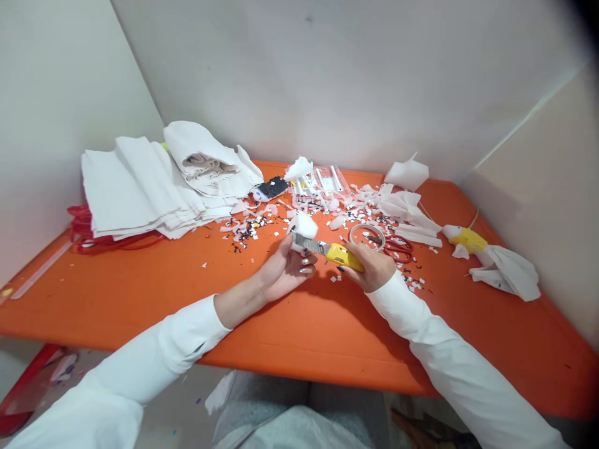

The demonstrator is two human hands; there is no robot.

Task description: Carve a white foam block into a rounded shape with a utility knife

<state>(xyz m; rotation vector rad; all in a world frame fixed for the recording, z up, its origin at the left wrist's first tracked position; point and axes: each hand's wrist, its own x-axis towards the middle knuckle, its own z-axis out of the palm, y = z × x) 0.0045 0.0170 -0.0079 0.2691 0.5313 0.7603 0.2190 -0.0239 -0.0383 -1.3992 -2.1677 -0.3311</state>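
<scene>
One white piece [305, 224], small and block-like, material uncertain: above the near middle of the tabletop [290, 333], between the two hands. One left hand [283, 269], its fingers pinching that piece from below. One yellow cutter [345, 257], blade extended, apparently laid against the piece's near side; handle gripped in the fingers of the right hand [374, 265]. Condition of the work: judging by the litter, a good deal of cutting is done; the piece in hand appears unfinished, and whether the blade has entered it cannot be told. Just beyond the right hand: one ring-shaped roll [367, 226] and one pair of red-handled scissors [397, 251]. Behind: scattered white and dark scraps [253, 227], a clear tray [344, 186] with white pens, one black item [274, 187], unidentified. At left: a stack of white sheets [135, 181], seemingly uncut, over red material [82, 226]. At right: one white-and-yellow object [470, 240] beside crumpled white sheeting [512, 271]. Surface: orange, smooth. Room: plain pale walls [327, 81] on three sides; pale floor [180, 408] below, bits strewn.
</scene>
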